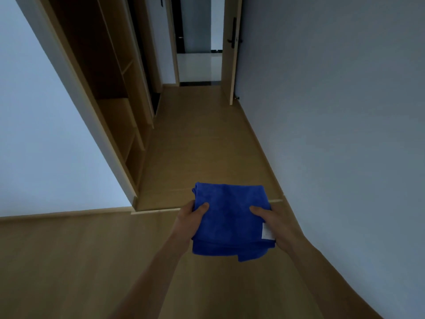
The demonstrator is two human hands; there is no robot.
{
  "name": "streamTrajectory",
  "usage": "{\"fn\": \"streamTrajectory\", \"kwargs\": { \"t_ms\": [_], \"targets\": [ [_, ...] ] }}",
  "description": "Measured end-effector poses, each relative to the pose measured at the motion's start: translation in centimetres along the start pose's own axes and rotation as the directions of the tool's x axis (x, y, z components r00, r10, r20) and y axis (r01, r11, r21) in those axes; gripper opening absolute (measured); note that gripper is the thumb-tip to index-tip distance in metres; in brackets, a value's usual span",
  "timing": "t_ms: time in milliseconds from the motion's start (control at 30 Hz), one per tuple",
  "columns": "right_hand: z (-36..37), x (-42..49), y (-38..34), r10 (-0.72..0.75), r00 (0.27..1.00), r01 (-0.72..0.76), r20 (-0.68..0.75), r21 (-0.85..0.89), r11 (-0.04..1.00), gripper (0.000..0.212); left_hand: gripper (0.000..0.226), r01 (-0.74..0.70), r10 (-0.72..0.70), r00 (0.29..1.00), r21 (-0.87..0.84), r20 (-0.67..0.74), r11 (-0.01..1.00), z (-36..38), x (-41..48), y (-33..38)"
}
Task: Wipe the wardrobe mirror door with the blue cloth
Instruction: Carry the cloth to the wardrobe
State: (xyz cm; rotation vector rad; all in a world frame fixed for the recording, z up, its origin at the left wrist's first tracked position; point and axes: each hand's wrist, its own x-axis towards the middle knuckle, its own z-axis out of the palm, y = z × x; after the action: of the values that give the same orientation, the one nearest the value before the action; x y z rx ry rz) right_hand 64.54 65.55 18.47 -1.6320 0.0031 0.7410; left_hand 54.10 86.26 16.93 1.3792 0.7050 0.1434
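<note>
While we grip folded blue cloth (230, 218) by side edges, thumbs on top, w/ left hand (189, 219) and right hand (278, 229), wardrobe (115, 104) stands ahead-left, well apart. Pale panel (34, 123) on its near side prob. mirror door; we judge left hand nearer, left turn req'd.

Left hand (189, 221): bare, uncovered to the wrist.
Right hand (279, 226): bare, uncovered to the wrist.
Left forearm (158, 272): bare along its whole visible length.
Right forearm (319, 272): bare along its whole visible length.
</note>
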Motion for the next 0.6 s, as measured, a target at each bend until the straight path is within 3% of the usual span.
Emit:
{"fn": "streamTrajectory", "kwargs": {
  "t_ms": [267, 600],
  "targets": [
    [4.0, 10.4, -3.9, -0.009, 1.0, 0.011, 0.022, -0.086, 0.996, 0.023, 0.01, 0.018, -0.016, 0.998, 0.032, -0.059, 0.999, -2.9, 9.0, 2.5],
    [4.9, 26.5, -12.1, -0.033, 0.972, 0.068, 0.233, -0.147, 0.987, 0.028, 0.007, 0.024, -0.023, 0.976, 0.003, -0.217, 1.0, -1.9, 22.3, 8.1]
  ]
}}
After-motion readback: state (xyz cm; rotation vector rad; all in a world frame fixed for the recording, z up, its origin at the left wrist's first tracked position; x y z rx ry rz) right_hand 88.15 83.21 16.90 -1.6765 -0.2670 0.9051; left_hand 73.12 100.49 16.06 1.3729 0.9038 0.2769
